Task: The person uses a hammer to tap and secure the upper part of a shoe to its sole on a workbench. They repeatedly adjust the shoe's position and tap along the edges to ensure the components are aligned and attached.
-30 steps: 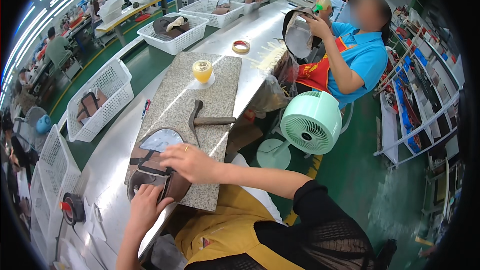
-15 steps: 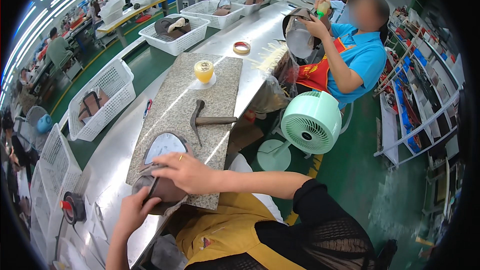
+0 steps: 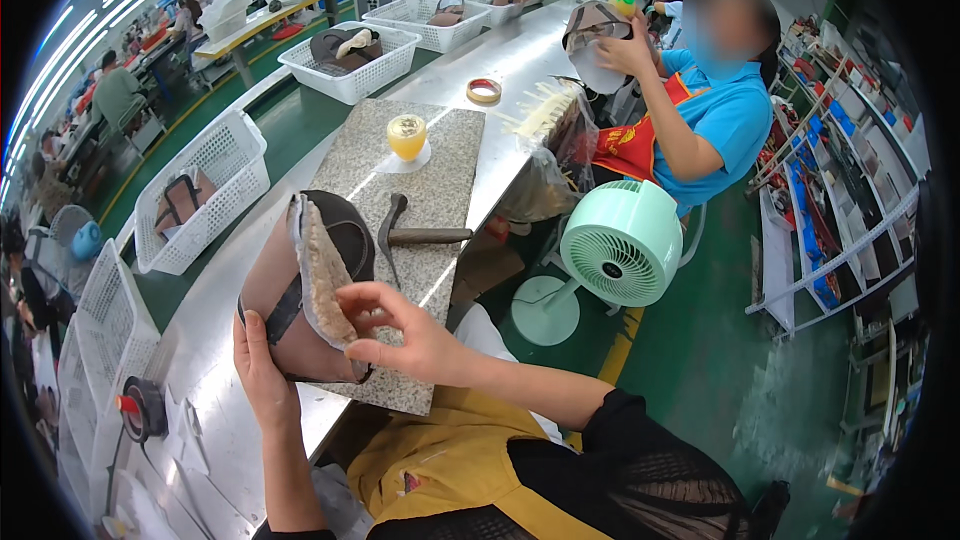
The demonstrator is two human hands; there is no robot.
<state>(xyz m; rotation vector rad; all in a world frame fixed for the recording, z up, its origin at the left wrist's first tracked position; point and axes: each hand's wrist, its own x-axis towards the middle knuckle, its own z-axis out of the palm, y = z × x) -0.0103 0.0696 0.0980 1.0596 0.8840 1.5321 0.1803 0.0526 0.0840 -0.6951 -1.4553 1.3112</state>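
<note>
A brown boot upper (image 3: 270, 278) with a dark strap and a pale fleece lining is held up over the near end of the stone slab (image 3: 445, 155). My left hand (image 3: 268, 375) is closed on its lower left side, thumb on the outer face. At the lower part of the fleece edge, my right hand (image 3: 408, 332) has its thumb and curled fingers on the lining. A hammer (image 3: 430, 236) with a wooden handle lies on the slab, just beyond my right hand. Farther up the slab stands a small yellow pot (image 3: 407, 138) on a white piece.
White baskets (image 3: 205, 180) line the left side, some holding similar uppers. A tape roll (image 3: 483, 91) lies on the metal table (image 3: 530, 45). To the right stand a mint-green fan (image 3: 620, 245) and a co-worker in a blue shirt (image 3: 735, 110), who handles another upper.
The boot upper has been lifted off the slab and turned upright, bringing its fleece lining into view. My left hand has risen with it; my right hand has moved right, to the lining's edge.
</note>
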